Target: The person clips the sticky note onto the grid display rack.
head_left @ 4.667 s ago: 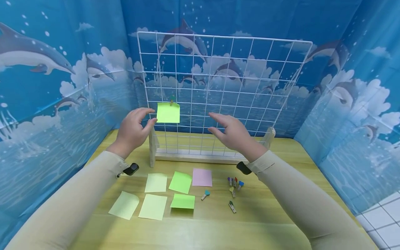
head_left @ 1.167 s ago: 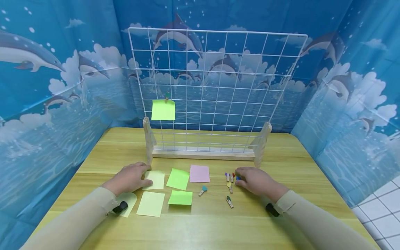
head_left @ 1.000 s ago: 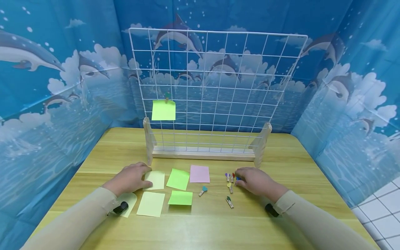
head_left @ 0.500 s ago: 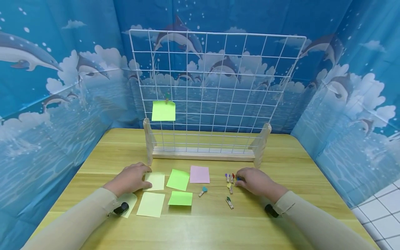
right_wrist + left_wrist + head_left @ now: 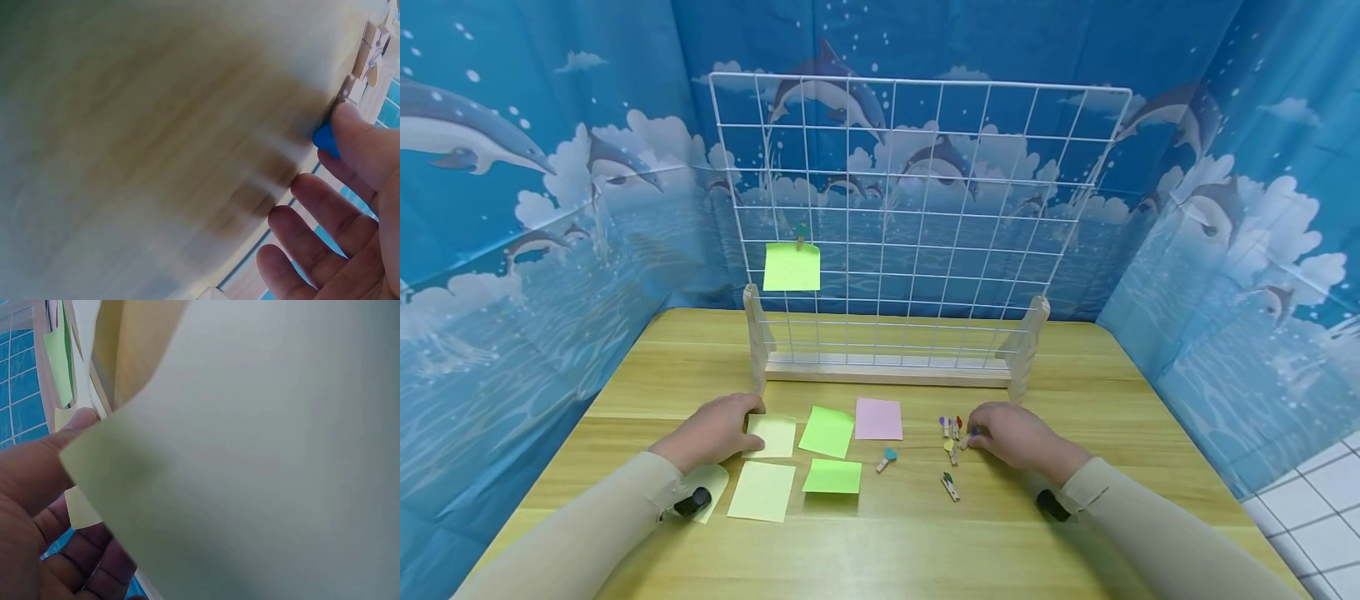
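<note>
My left hand [image 5: 715, 429] pinches the left edge of a pale yellow sticky note [image 5: 777, 436] lying on the table. The thumb lies over it in the left wrist view, where another pale sticky note [image 5: 250, 456] fills the foreground. My right hand [image 5: 1015, 435] pinches a small clothespin with a blue head [image 5: 326, 140] between thumb and index finger; its other fingers are spread and loosely bent. Left of this hand lies a cluster of small clothespins [image 5: 952, 452] with purple, red and yellow heads.
A white wire grid [image 5: 925, 208] stands on a wooden base [image 5: 887, 373] at the back. A green clothespin [image 5: 801, 233] fixes a bright green sticky note [image 5: 792, 267] to it. Green notes [image 5: 827, 432], a pink note [image 5: 878, 419] and two loose clothespins [image 5: 951, 487] lie in front.
Both hands have come down from the grid to the table. Over the last half second the blue clothespin has turned in my right hand, its wooden end now showing toward the left. My left hand stays nearly still.
</note>
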`<state>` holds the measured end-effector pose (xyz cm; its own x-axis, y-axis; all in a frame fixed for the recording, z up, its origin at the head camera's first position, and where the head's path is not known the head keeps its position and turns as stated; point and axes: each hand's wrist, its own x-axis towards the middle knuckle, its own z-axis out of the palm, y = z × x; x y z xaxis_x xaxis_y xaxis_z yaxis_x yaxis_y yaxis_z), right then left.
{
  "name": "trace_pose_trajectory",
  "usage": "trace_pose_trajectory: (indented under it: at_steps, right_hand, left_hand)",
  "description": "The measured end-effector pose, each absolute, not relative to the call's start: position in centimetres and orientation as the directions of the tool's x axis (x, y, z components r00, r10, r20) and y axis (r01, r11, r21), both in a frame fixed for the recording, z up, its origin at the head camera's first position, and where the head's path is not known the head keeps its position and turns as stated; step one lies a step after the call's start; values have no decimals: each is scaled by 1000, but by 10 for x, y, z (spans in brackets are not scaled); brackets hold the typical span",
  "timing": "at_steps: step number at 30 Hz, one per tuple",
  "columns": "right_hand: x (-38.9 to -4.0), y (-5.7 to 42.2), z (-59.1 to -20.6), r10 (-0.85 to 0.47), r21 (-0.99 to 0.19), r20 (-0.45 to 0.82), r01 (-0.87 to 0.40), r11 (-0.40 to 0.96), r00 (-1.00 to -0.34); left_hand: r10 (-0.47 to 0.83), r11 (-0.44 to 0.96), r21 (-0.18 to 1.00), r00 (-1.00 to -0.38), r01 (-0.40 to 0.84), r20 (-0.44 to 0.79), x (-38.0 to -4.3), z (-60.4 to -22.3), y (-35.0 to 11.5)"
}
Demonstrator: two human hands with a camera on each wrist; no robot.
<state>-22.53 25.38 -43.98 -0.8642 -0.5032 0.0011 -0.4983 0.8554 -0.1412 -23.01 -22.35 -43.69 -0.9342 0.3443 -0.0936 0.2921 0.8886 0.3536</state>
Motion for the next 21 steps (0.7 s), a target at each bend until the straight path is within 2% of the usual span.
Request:
trace_pose_trajectory:
  at_steps: [8, 17, 21]
  right_hand:
    - [-225, 254, -438, -497, -137, -9, -491, 860, -868]
    - [-226, 254, -433, -395, -197, -108, -370, 908, -912]
    - [-226, 256, -431, -379, -220, -114, -349, 911, -918]
  left_hand:
    - [334, 873, 401, -939, 277, -80, -232, -442, -226]
    - [347, 836, 450, -938, 314, 9, -235, -437, -225]
    - [337, 820, 477, -941, 316, 43, -235, -434, -226]
